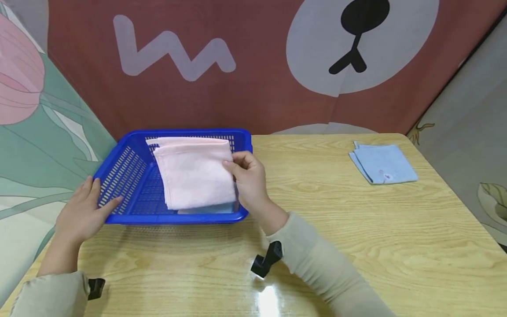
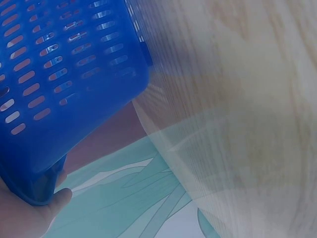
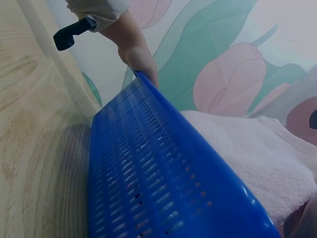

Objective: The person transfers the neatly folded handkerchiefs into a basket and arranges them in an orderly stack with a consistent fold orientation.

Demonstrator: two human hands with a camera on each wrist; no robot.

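Note:
A folded pink towel (image 1: 194, 176) hangs over the right part of a blue plastic basket (image 1: 174, 219). My right hand (image 1: 251, 178) pinches its right edge between thumb and fingers, just above the basket's right rim. Under the towel, a strip of light blue cloth (image 1: 210, 208) shows inside the basket. At the basket's front left corner, my left hand (image 1: 81, 211) grips the rim, thumb over the front edge. In the left wrist view the thumb (image 2: 59, 201) lies close to the rim corner. The right wrist view shows the pink towel (image 3: 252, 153) above the perforated basket wall (image 3: 143, 163).
A folded light blue towel (image 1: 384, 164) with a small printed figure lies at the table's back right. The wooden table (image 1: 317, 193) meets a printed cloth backdrop (image 1: 261, 88) behind it. Small black wrist cameras (image 1: 267, 260) sit on both sleeves.

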